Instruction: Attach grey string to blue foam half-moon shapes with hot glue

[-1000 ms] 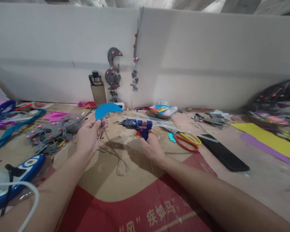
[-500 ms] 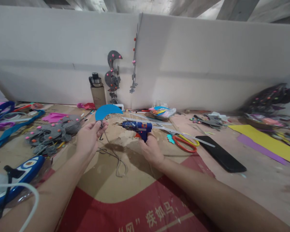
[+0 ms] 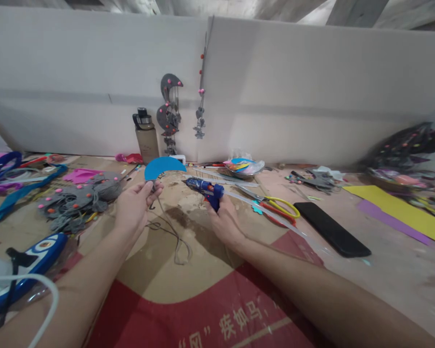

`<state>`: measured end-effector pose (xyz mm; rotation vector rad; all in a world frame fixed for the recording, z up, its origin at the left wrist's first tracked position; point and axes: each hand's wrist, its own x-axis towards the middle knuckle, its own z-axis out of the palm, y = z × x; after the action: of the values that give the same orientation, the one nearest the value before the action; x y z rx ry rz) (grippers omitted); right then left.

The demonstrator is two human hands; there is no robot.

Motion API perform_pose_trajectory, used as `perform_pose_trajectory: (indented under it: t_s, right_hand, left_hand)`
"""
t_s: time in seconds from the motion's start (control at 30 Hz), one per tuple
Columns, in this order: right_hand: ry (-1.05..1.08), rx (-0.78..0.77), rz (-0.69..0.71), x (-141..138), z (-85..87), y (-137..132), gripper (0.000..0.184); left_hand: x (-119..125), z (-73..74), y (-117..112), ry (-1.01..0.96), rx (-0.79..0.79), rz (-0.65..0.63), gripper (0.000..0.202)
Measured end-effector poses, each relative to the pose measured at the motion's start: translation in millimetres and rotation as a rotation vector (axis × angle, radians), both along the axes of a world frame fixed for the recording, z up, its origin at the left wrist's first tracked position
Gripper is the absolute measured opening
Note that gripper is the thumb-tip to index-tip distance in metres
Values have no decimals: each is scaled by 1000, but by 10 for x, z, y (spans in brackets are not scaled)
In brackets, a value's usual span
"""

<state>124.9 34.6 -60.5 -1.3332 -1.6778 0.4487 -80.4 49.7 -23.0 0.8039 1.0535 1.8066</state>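
Observation:
Pinched in my left hand [image 3: 136, 203] is a blue crescent-shaped cutout [image 3: 165, 167], held by its lower left end. A thin grey cord [image 3: 166, 220] trails from those fingers down onto the cardboard and loops there. My right hand [image 3: 226, 223] is wrapped round the handle of a blue glue gun [image 3: 206, 188], its dark, glue-crusted nozzle pointing left and slightly up. A long clear glue stick [image 3: 275, 215] sticks out of the gun's back end. Gun and cutout are a little apart.
Scissors [image 3: 283, 207] and a black phone [image 3: 331, 229] lie right of the gun. Grey felt pieces with pink beads [image 3: 89, 195] are piled at left. A bottle [image 3: 147, 140] stands by the white wall, near a bowl of scraps [image 3: 244, 169]. A white cable [image 3: 50, 290] arcs at lower left.
The glue gun has tilted, its nozzle rising and its glue stick dropping at the rear. The blue cutout has shifted slightly right.

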Motion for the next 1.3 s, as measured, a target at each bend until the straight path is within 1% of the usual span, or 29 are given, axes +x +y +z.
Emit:
perform_pose_trajectory:
  t_s: [0.1,0.2,0.3,0.43,0.53,0.63,0.8,0.97,1.17,1.3]
  right_hand:
    - [43,-17,39,5,33,-1,35]
    - [125,-72,132,8,85,-9,29]
    - [184,-74,199,2,145,-28,26]
    - [165,-47,257,-39,267,-61,26]
    - [130,-1,296,-113,378,-88,26]
    - [90,-3,306,-211,432,-115,25]
    - [31,-23,277,-307,367,-142,26]
    - [12,-3,285,-292,292,-124,30]
    - [-47,-36,261,-289,214,-103,34]
    - [-26,-32,268,-295,205,-112,30]
  left_hand:
    - [-15,-35,11,19,-13,-20,6]
    - [-8,-56,9,29,-42,-37,6]
    - [18,-62,-5,39,-67,-45,7]
    - [47,-67,-19,51,-61,-58,8]
    - [52,-71,-20,59,-96,-55,7]
    - [52,-78,-22,78,-100,-67,6]
    - [58,-114,-18,108,-75,-77,13]
    - [66,-147,-3,112,-90,-88,15]
    - [85,-151,-23,122,-97,-79,15]
    - [93,-158,-34,130,-75,-93,17]
